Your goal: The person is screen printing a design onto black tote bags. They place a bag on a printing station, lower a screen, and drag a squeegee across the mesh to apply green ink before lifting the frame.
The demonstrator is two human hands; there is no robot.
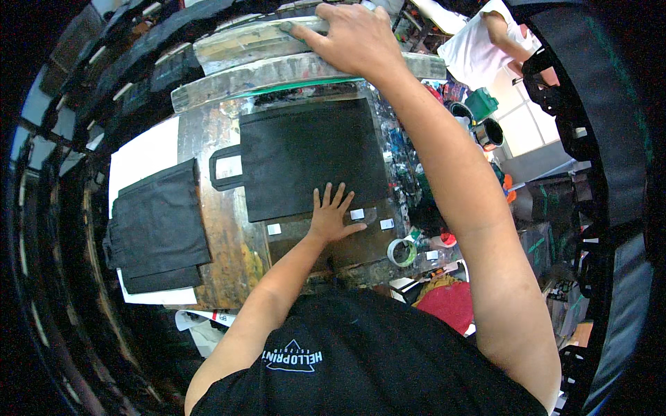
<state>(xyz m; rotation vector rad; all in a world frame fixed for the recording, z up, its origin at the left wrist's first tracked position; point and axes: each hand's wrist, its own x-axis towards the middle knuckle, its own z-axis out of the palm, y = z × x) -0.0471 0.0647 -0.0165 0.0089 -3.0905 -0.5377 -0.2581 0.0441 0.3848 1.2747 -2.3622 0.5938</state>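
A black tote bag (312, 156) lies flat on a dark board on the worktable, its handle loop (219, 168) pointing left. My left hand (333, 215) is open, fingers spread, on the bag's near edge and the board just in front of it. At the far side, my right hand (357, 40) grips a paint-smeared wooden frame (243, 47), thumb along the near side; the other fingertips curl over it and are partly hidden. A pale stained bar (232, 82) with a green line under it runs across in front, beyond the bag.
Folded black bags (163, 218) are stacked at left on a white sheet (149, 149). A tape roll (402, 252) and small white squares (357, 214) lie nearby. Open paint cans (490, 133) and a green container (482, 104) stand right. Another person (479, 52) is at the upper right.
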